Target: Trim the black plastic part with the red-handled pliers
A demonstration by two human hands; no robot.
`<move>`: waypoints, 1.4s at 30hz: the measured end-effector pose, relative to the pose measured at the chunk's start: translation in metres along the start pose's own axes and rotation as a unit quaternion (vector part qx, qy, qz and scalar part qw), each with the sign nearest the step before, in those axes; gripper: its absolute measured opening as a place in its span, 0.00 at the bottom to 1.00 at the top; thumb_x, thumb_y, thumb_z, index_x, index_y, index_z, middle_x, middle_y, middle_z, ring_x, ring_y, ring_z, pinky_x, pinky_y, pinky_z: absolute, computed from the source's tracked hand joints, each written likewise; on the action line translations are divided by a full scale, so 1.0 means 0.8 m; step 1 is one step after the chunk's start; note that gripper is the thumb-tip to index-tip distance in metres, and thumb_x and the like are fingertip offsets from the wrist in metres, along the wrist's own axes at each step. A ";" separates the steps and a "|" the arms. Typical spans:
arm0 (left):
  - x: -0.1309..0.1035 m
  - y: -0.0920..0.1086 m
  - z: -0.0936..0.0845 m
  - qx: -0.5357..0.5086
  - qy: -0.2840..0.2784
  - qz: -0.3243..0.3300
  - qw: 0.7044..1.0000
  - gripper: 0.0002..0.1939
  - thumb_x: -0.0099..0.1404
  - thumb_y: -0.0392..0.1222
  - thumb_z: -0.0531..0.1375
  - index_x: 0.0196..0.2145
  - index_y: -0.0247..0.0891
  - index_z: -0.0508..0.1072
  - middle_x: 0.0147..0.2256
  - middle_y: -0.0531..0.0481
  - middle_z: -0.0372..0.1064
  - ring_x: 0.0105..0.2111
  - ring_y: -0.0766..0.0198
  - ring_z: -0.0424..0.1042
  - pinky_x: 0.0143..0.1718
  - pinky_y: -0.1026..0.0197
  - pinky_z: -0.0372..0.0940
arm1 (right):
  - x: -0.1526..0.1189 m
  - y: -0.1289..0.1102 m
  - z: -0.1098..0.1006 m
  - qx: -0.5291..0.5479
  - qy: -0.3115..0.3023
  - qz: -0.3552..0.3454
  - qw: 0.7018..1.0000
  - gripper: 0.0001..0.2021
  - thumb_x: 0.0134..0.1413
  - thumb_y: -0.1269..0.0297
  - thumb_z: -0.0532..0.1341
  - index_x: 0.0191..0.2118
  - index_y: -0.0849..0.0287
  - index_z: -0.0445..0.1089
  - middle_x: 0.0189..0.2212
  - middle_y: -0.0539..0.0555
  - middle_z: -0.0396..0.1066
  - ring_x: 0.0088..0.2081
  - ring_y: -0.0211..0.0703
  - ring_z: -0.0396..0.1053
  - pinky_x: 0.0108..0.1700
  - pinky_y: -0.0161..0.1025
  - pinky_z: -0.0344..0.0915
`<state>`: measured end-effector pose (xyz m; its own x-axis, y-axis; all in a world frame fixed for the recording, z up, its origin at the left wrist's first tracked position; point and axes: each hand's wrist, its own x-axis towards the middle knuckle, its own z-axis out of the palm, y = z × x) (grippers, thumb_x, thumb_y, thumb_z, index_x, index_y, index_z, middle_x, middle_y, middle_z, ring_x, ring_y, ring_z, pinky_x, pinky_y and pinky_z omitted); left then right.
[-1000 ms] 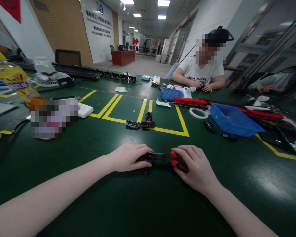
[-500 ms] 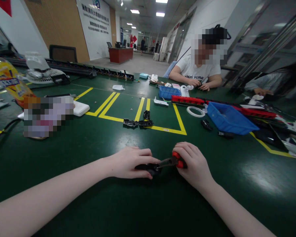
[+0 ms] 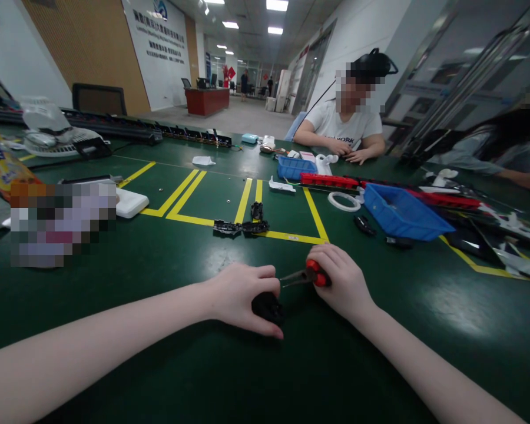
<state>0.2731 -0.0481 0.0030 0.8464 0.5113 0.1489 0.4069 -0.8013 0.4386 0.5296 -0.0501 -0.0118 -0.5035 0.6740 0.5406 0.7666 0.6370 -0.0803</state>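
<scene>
My left hand (image 3: 242, 297) curls around a small black plastic part (image 3: 267, 307), thumb below and fingers above, close to the green tabletop. To its right, my right hand (image 3: 342, 277) grips red-handled long-nose pliers (image 3: 297, 278). The pliers' jaws point left and look slightly parted, near my left fingertips and apart from the black part. Beyond my hands, several black plastic pieces (image 3: 242, 226) lie at the yellow tape lines. My palm and fingers hide much of the held part.
A blue bin (image 3: 406, 215) stands at right, with a black curved piece (image 3: 364, 225) and a white ring (image 3: 344, 201) beside it. A white box (image 3: 131, 203) and a drink bottle (image 3: 2, 159) are at left. Across the table sits a person (image 3: 348, 126).
The pliers' jaws have come away from the black part and parted slightly. My left hand has turned the part, its thumb now further from the fingers. The view has shifted a little.
</scene>
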 end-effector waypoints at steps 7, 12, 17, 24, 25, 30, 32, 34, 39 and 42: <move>0.009 -0.016 0.005 -0.052 0.066 -0.018 0.996 0.16 0.65 0.51 0.61 0.47 0.42 0.70 0.50 0.47 0.58 0.39 0.61 0.70 0.39 0.58 0.70 | 0.013 0.014 0.008 -0.007 0.018 -0.002 1.000 0.12 0.47 0.76 0.58 0.39 0.59 0.66 0.38 0.58 0.72 0.42 0.52 0.69 0.46 0.47 0.67; 0.006 -0.015 0.005 -0.066 0.070 -0.036 0.995 0.22 0.64 0.50 0.62 0.52 0.40 0.64 0.49 0.46 0.61 0.40 0.59 0.70 0.39 0.56 0.70 | 0.007 0.009 0.002 -0.024 0.012 -0.016 1.000 0.12 0.46 0.74 0.59 0.39 0.59 0.66 0.38 0.59 0.72 0.42 0.52 0.69 0.45 0.47 0.67; 0.008 -0.010 0.005 0.024 0.049 -0.027 0.998 0.16 0.65 0.51 0.60 0.43 0.37 0.68 0.43 0.47 0.65 0.39 0.57 0.68 0.39 0.54 0.68 | 0.009 0.001 0.001 -0.045 -0.012 -0.059 0.997 0.12 0.44 0.74 0.59 0.39 0.61 0.68 0.39 0.60 0.73 0.42 0.52 0.69 0.45 0.47 0.66; 0.006 -0.014 0.001 0.039 0.036 -0.010 0.999 0.15 0.68 0.49 0.58 0.49 0.42 0.71 0.56 0.44 0.60 0.56 0.49 0.60 0.54 0.44 0.61 | 0.009 0.001 -0.001 -0.039 -0.024 -0.050 0.998 0.13 0.45 0.72 0.60 0.40 0.61 0.69 0.39 0.60 0.73 0.42 0.52 0.69 0.45 0.48 0.66; 0.005 -0.014 0.000 0.032 0.029 -0.010 0.999 0.15 0.68 0.48 0.57 0.51 0.44 0.71 0.59 0.45 0.57 0.59 0.47 0.57 0.56 0.42 0.60 | 0.009 0.001 -0.002 -0.039 -0.027 -0.047 0.998 0.13 0.45 0.73 0.59 0.40 0.61 0.69 0.39 0.60 0.73 0.42 0.52 0.69 0.45 0.48 0.66; 0.003 -0.012 0.001 0.005 0.034 -0.045 0.998 0.38 0.63 0.49 0.61 0.67 0.46 0.49 0.67 0.43 0.44 0.64 0.44 0.48 0.62 0.38 0.51 | 0.010 0.000 -0.001 -0.037 -0.034 -0.030 0.998 0.13 0.45 0.73 0.59 0.40 0.59 0.69 0.40 0.59 0.73 0.42 0.52 0.69 0.46 0.48 0.66; 0.005 -0.015 0.005 0.006 0.047 -0.071 0.996 0.45 0.61 0.54 0.62 0.68 0.43 0.44 0.66 0.40 0.46 0.63 0.42 0.50 0.61 0.37 0.52 | 0.010 0.000 -0.001 -0.033 -0.032 -0.024 0.999 0.13 0.44 0.73 0.59 0.40 0.58 0.69 0.40 0.58 0.73 0.42 0.52 0.69 0.45 0.48 0.65; 0.008 -0.018 0.008 0.008 0.049 -0.084 0.995 0.43 0.62 0.56 0.61 0.67 0.42 0.46 0.63 0.40 0.52 0.60 0.43 0.55 0.59 0.38 0.55 | 0.010 0.001 0.000 -0.029 -0.030 -0.018 0.999 0.13 0.45 0.72 0.60 0.40 0.58 0.68 0.39 0.58 0.73 0.42 0.52 0.70 0.45 0.47 0.65; 0.010 -0.022 0.010 0.005 0.063 -0.080 0.995 0.38 0.61 0.50 0.61 0.64 0.38 0.53 0.57 0.40 0.59 0.54 0.47 0.61 0.56 0.43 0.59 | 0.010 0.001 0.001 -0.031 -0.029 -0.011 0.999 0.13 0.44 0.72 0.59 0.39 0.58 0.68 0.39 0.58 0.73 0.42 0.52 0.69 0.45 0.47 0.65; 0.007 -0.017 0.006 -0.026 0.071 -0.079 0.994 0.40 0.61 0.46 0.60 0.66 0.37 0.49 0.55 0.40 0.60 0.53 0.49 0.61 0.56 0.45 0.60 | 0.010 0.000 0.001 -0.037 -0.028 -0.008 0.999 0.12 0.44 0.72 0.60 0.39 0.59 0.67 0.38 0.58 0.73 0.41 0.52 0.69 0.45 0.46 0.65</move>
<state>0.2737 -0.0357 -0.0067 0.7153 0.6706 0.1962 0.5093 -0.6927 0.5106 0.5253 -0.0443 -0.0077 -0.5353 0.6858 0.4930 0.7848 0.6197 -0.0099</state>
